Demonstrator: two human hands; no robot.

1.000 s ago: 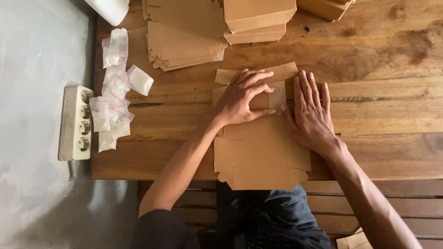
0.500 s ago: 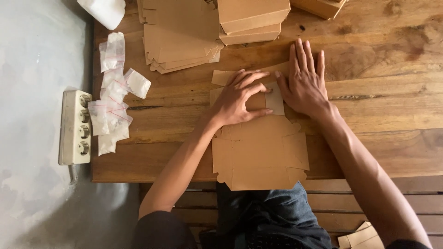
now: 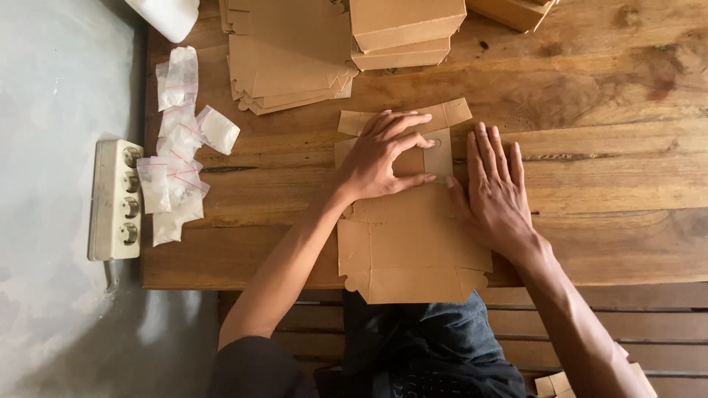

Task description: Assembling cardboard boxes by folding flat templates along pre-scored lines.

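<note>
A flat, die-cut brown cardboard box blank (image 3: 409, 247) lies on the wooden table (image 3: 605, 162), its near edge hanging past the table's front. My left hand (image 3: 383, 155) presses down on the blank's upper part, fingers spread over a folded flap with a small slot. My right hand (image 3: 494, 191) lies flat, palm down, at the blank's right edge, partly on the table. Neither hand grips anything.
A stack of flat cardboard blanks (image 3: 284, 59) and folded brown boxes (image 3: 405, 29) sit at the far side. Small clear plastic bags (image 3: 177, 147) lie at the table's left end. A white power strip (image 3: 118, 199) rests on the grey floor. Another box (image 3: 516, 11) is at top right.
My right hand slid along the blank's right edge, first away from me, then back toward me. My left hand stayed pressed on the upper flap.
</note>
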